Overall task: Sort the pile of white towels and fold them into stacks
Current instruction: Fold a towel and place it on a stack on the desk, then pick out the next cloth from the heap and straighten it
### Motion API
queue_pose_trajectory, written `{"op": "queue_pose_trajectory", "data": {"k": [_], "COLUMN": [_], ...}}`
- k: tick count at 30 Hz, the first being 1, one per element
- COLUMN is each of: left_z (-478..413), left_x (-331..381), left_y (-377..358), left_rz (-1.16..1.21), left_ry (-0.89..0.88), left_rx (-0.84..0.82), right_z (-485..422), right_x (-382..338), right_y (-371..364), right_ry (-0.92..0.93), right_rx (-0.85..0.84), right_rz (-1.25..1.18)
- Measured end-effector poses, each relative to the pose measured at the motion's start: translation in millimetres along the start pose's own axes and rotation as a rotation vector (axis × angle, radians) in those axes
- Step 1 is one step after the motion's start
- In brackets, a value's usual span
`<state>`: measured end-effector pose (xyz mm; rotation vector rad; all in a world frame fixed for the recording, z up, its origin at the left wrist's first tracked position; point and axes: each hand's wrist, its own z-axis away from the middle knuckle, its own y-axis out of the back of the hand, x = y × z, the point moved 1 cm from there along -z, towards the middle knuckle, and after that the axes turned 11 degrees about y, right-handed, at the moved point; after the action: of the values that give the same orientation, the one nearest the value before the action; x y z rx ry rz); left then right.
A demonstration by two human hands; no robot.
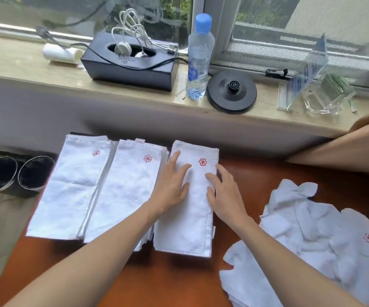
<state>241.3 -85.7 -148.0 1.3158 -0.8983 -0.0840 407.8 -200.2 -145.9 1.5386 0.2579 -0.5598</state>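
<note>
Left hand point(171, 189) & right hand point(224, 197), both flat & spread, press rightmost towel stack point(185, 229).

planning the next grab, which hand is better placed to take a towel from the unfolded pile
Probably right. The right hand rests on the rightmost stack, beside the unfolded pile; the left hand is farther.

On the table point(179, 282) three folded stacks lie side by side: left stack point(68, 191), middle stack point(123, 196), right stack point(192, 222). The left hand point(171, 187) and right hand point(225, 196) rest on the right stack, and the loose towel pile point(312, 240) lies to its right. Behind, along the windowsill point(24, 65), sit from left to right a roll point(59, 54), box point(130, 72), bottle point(198, 58), kettle base point(232, 94) and stand point(312, 80).
</note>
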Motion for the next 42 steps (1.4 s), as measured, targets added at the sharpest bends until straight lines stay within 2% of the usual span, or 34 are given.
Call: {"op": "queue_pose_trajectory", "data": {"k": [3,8,12,17,26,31,38,42], "left_z": [24,94,145,189,220,231,258,249], "left_x": [1,8,26,60,177,260,354,397], "left_y": [-6,-21,-26,-30,-74,-102,-142,-154], "left_rz": [-0.096,-0.127,-0.187,-0.167,-0.159,-0.117,-0.209,-0.266], "left_ry": [-0.014,-0.083,-0.038,0.009,-0.107,-0.074,-0.061,-0.110], "left_rx": [-0.016,-0.060,-0.190,-0.175,-0.176,-0.155,-0.144,-0.166], "right_z": [37,112,145,191,295,334,403,431], "right_x": [-4,-24,-31,-16,68,127,193,230], "right_y": [-7,-18,-11,17,75,118,165,194], "right_ry": [-0.073,-0.058,-0.048,-0.055,-0.168,-0.136,-0.081,-0.129], "right_rx": [-0.015,-0.119,-0.178,-0.159,-0.104,-0.088,-0.076,-0.085], "right_rz": [-0.109,-0.159,-0.169,-0.110,-0.127,-0.145,-0.111,-0.086]}}
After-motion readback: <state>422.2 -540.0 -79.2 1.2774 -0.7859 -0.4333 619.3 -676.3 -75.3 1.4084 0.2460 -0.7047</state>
